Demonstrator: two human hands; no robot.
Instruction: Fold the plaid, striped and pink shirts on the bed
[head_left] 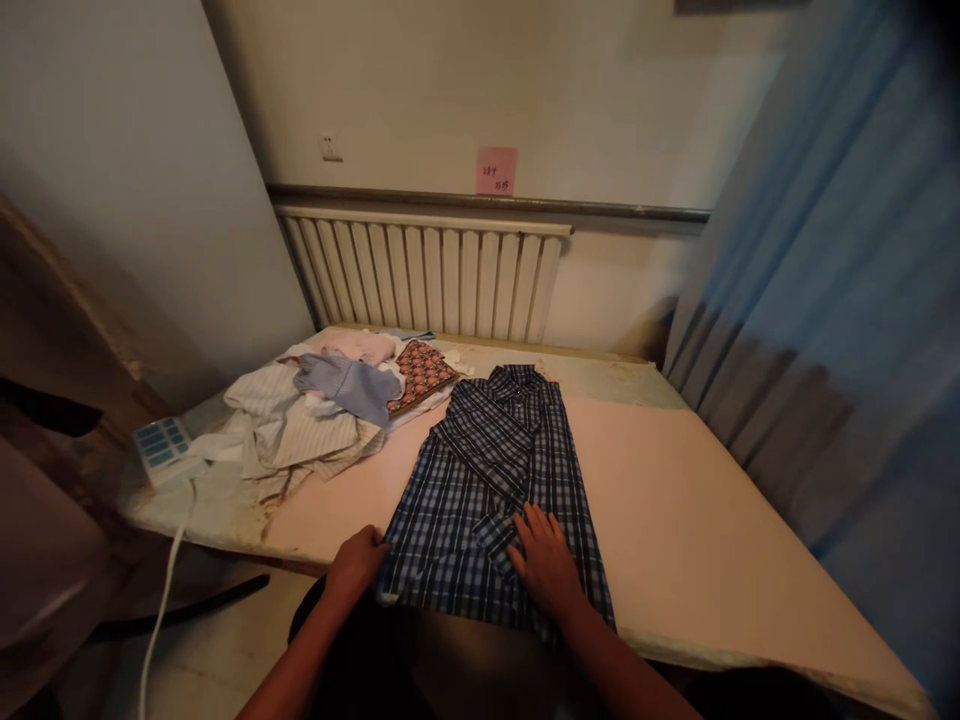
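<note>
A dark blue plaid shirt point(450, 490) lies front up on the table, its collar at the far end and its hem at the near edge. One sleeve is folded diagonally across the front, with the cuff pointing down toward me. My left hand point(358, 565) is closed on the shirt's lower left side edge, thumb and fingers pinched together. Flat on the lower front, over the cuff, rests my right hand point(546, 560) with its fingers spread. The other sleeve cannot be made out.
A heap of clothes point(300, 420) covers the table's left side, with a red patterned cloth point(424, 375) beside the shirt's collar. A white power strip point(161, 450) with a cord sits at the left edge. A radiator point(435, 275) stands behind; a blue curtain point(832, 300) hangs at right.
</note>
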